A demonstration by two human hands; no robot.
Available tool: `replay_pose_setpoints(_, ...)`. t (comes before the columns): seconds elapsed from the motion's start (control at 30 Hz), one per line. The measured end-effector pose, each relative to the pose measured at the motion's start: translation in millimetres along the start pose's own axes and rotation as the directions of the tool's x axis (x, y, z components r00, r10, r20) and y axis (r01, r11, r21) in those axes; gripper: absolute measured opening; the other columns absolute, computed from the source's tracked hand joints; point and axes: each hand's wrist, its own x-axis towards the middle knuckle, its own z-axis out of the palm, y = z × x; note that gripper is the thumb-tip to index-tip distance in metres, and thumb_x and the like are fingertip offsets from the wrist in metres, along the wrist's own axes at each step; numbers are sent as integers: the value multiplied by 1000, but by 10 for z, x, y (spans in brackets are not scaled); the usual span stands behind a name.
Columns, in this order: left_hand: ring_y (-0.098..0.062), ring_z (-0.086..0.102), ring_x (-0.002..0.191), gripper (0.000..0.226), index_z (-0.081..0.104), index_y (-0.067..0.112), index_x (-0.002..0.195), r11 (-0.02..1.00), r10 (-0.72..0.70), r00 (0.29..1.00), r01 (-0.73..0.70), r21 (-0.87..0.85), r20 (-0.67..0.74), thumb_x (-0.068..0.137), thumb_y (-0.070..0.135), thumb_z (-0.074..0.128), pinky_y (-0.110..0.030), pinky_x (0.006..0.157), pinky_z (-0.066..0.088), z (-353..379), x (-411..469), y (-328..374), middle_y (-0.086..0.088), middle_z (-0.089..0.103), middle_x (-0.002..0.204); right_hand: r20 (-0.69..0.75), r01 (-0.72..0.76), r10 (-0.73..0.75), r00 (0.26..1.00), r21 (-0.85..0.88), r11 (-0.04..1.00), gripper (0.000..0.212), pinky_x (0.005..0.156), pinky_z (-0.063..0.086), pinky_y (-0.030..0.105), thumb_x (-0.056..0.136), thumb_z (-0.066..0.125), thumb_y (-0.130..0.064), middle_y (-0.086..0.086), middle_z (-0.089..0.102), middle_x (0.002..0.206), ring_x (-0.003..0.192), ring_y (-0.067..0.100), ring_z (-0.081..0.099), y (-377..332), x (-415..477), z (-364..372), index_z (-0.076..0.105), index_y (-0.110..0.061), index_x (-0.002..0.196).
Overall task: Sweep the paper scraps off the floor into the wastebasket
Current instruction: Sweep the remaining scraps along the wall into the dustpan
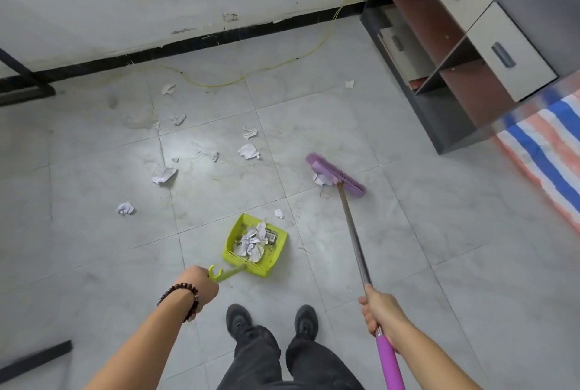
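Observation:
My left hand point(201, 287) grips the handle of a lime-green dustpan point(276, 239) that rests on the tiled floor and holds several crumpled paper scraps point(252, 240). My right hand point(381, 311) grips the metal shaft of a broom whose purple head point(337, 174) sits on the floor to the right, with a crumpled scrap point(322, 180) against its bristles. More scraps lie scattered: one point(278, 213) just beyond the pan, one point(125, 208) at the left, one point(164, 175) farther on and one point(249, 151) in the middle. No wastebasket is in view.
A dark cabinet point(455, 53) with shelves and drawers stands at the right. A striped tarp point(546, 151) lies beside it. A yellow cable point(219, 81) runs along the wall base. My two shoes point(273, 320) stand behind the dustpan. A dark frame point(25, 81) sits at the left.

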Motion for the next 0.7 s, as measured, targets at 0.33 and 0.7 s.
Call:
replay_pose_setpoints(0.33, -19, 32, 45, 20, 53, 9, 81, 998, -20, 1000, 20, -61, 3, 77, 1, 36, -21, 44, 30, 217, -39, 117, -5, 37, 57, -27, 154, -170, 985, -309, 939, 29, 43, 40, 26, 83, 32, -3, 14, 52, 47, 36, 22, 45, -729, 332, 223, 57, 4, 95)
replay_pose_setpoints(0.7, -22, 37, 49, 9, 47, 7, 76, 997, 23, 1000, -22, -69, 18, 84, 7, 43, -24, 47, 33, 193, -80, 188, -9, 42, 57, 276, 50, 31, 961, -283, 958, 15, 35, 23, 11, 102, 46, -28, 3, 42, 53, 34, 7, 29, 142, -674, -387, 56, -18, 106)
